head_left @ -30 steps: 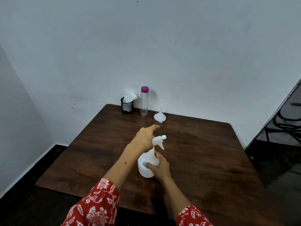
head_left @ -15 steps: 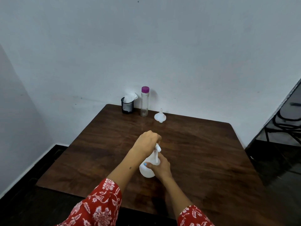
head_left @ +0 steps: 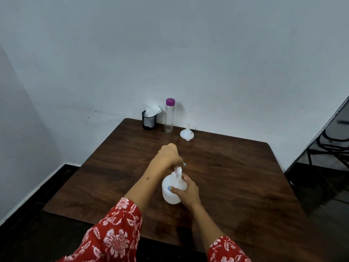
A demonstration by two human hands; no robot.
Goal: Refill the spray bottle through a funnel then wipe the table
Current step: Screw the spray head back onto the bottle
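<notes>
A white spray bottle (head_left: pixel 171 190) stands upright near the middle of the dark wooden table (head_left: pixel 236 178). My right hand (head_left: pixel 187 191) grips its round body from the right side. My left hand (head_left: pixel 170 156) is curled over the spray head at the top, hiding most of it. A white funnel (head_left: pixel 187 133) lies mouth-down at the back of the table. To its left stands a clear bottle with a purple cap (head_left: pixel 169 116). White tissue (head_left: pixel 152 110) sticks out of a black mesh cup (head_left: pixel 149 121) in the back left corner.
The table is set into a corner of pale walls, which run along its back and left. The floor is dark. A black metal chair frame (head_left: pixel 330 140) stands off the table's right side.
My left hand came down from an open reach over the nozzle and closed around the spray head. The right hand kept its grip on the bottle body.
</notes>
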